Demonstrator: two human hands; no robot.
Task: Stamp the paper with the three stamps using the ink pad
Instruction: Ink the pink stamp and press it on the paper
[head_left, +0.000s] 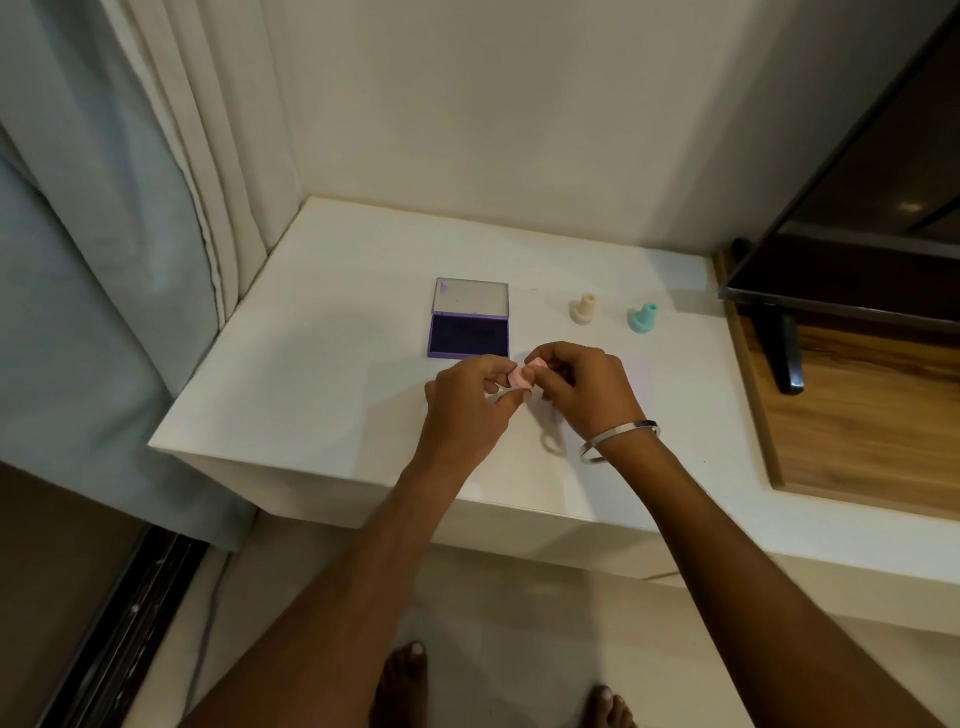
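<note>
Head camera, looking down, near white ledge (322, 364).

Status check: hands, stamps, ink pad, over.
Both hands, left and right, on pink stamp, held above the table. Ink pad open. Cream stamp, teal stamp standing untouched. Nothing in the way.

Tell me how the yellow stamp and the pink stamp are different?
The cream-yellow stamp stands upright on the white table; the pink stamp is held above it by the left hand and right hand. Cream-yellow shows fully; pink is mostly hidden by fingers. Both are small.
</note>
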